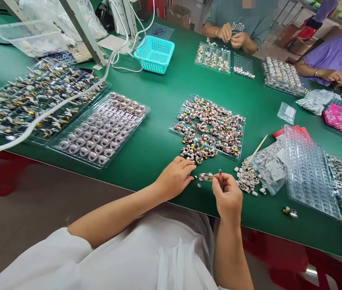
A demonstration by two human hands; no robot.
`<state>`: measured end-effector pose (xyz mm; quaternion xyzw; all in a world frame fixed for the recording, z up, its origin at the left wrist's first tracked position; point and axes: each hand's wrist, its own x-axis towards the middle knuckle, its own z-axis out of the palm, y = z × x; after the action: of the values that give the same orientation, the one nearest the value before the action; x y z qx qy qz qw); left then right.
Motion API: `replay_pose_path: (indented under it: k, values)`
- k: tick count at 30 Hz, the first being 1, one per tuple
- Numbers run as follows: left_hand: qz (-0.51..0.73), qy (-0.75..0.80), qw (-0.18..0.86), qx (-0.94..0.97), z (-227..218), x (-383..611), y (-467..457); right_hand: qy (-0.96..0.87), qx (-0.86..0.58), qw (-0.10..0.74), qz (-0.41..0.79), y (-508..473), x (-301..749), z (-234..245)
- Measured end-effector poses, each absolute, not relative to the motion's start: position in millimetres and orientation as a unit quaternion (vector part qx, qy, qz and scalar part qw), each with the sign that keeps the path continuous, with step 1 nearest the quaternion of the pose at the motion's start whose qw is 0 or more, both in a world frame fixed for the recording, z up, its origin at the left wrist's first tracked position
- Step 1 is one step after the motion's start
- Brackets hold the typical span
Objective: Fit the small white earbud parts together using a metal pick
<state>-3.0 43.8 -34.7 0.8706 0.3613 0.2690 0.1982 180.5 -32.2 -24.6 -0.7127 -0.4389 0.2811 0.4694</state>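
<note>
My right hand is closed in a pinch near the table's front edge. A small part with a dark reddish end sticks up between its fingers. Just left of the fingertips is a little cluster of shiny grey-and-red pieces; whether the fingers touch it is unclear. My left hand rests on the table, fingers loosely bent and thumb apart, with no held thing visible. Beyond it lies a loose heap of small beige, earbud-like shells, spilling from a clear tray full of similar pieces.
Left stand a clear tray of shells in rows and trays of wired parts. A white cable crosses over them. Right lie loose white caps, a plastic bag and stacked clear trays. Two people work opposite, near a turquoise basket.
</note>
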Motion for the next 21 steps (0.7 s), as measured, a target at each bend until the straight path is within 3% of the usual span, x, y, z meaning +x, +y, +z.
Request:
replay_pose_path:
  k: [10, 21]
  values:
    - [0.302, 0.284, 0.243, 0.877, -32, 11, 36, -0.404, -0.659, 0.485, 0.409, -36, 178, -21]
    - [0.282, 0.299, 0.265, 0.872, -29, 15, 39, -0.394, -0.678, 0.501, 0.366, -33, 182, -22]
